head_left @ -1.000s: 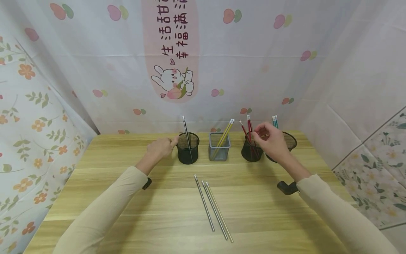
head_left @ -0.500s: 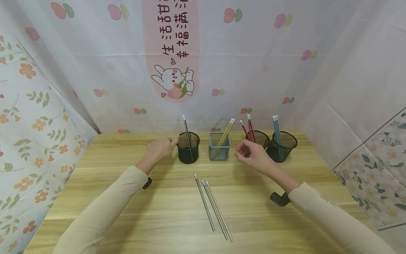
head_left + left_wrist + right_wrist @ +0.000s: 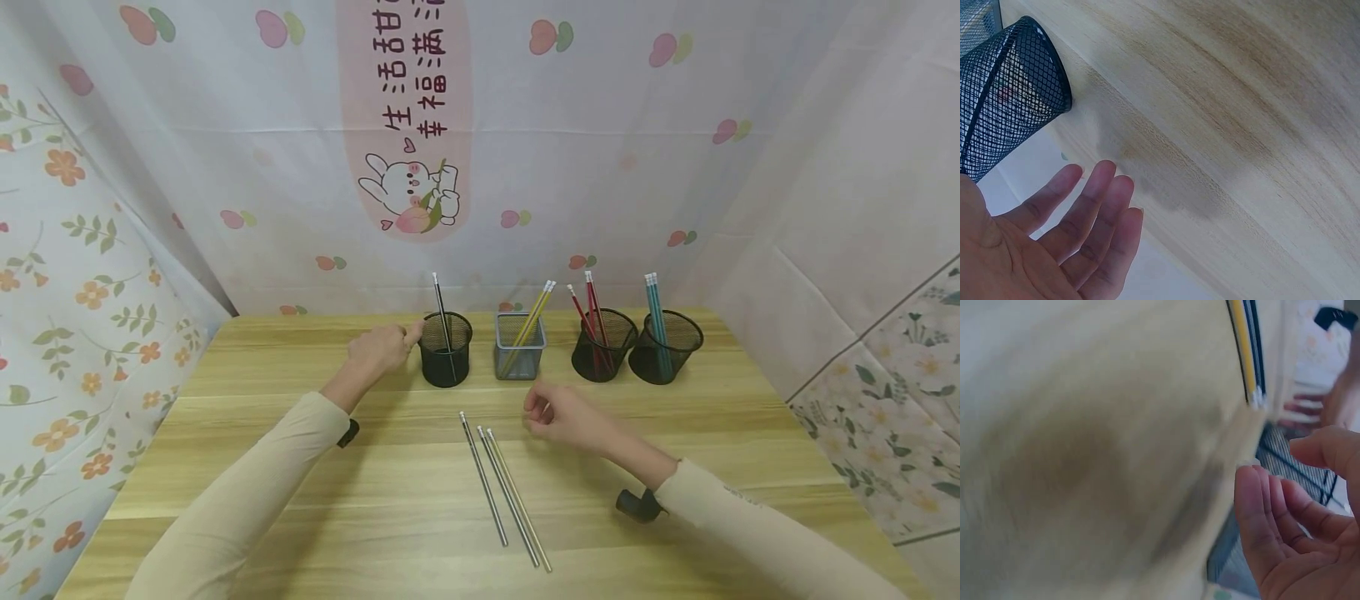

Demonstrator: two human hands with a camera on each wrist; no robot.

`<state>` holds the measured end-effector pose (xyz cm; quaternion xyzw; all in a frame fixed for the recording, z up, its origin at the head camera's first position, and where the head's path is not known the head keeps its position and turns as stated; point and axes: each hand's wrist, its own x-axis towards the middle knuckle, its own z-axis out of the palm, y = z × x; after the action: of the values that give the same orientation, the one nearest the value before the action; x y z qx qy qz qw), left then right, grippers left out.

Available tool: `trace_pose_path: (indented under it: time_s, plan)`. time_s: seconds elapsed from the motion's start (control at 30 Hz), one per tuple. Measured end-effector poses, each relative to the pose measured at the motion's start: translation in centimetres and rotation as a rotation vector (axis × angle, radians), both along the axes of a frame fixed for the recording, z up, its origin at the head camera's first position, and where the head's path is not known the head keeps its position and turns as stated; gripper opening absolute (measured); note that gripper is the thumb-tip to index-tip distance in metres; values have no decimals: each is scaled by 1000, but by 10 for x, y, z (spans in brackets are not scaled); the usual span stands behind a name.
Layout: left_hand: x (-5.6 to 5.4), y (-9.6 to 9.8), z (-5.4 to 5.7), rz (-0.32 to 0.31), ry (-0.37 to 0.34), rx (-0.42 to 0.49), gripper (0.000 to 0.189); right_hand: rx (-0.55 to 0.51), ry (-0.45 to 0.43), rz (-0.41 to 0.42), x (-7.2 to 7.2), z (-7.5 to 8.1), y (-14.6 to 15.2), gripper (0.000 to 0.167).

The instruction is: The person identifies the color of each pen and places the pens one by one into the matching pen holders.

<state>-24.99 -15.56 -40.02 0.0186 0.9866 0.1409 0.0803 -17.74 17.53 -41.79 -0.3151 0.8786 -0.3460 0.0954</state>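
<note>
My left hand (image 3: 377,350) is beside a round black mesh pencil cup (image 3: 444,369), thumb side at its rim; one black pencil (image 3: 440,297) leans in it. In the left wrist view, this hand's fingers (image 3: 1100,222) are relaxed and hold nothing. My right hand (image 3: 573,418) hovers over the table, in front of the grey square mesh holder (image 3: 519,364). Its fingers are loosely bent, with a gap between thumb and fingertips in the right wrist view. To its left lie three loose pencils: a dark one (image 3: 483,479), another dark one (image 3: 508,497) and a yellowish one (image 3: 519,500).
Yellow pencils (image 3: 542,302) stand in the grey holder. Farther right, a black mesh cup (image 3: 596,368) holds red pencils (image 3: 592,296), and another black cup (image 3: 651,367) beside it holds teal pencils (image 3: 654,300). A patterned curtain (image 3: 600,167) hangs behind the wooden table (image 3: 262,358).
My right hand has moved from the red-pencil cup leftward and toward me, over the table near the loose pencils. My left hand has stayed by the left cup.
</note>
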Motion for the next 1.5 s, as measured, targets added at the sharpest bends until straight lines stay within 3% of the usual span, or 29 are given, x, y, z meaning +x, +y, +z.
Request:
trace_pose_path:
  time_s: [0.23,0.47,0.93,1.1,1.5]
  plan:
    - [0,1,0,-1,5,-1,89,48,22,35,13,-12,-19,12]
    - [1,1,0,-1,11,6,86,109,20,16,21,-18,-37,13]
    - [1,1,1,-2,11,10,84,270,51,-59,25,-6,-59,24]
    - [2,1,1,-4,8,10,84,303,51,-67,24,-5,-63,37]
    - [1,0,2,-4,-4,16,87,345,-73,-83,17,-5,-64,44]
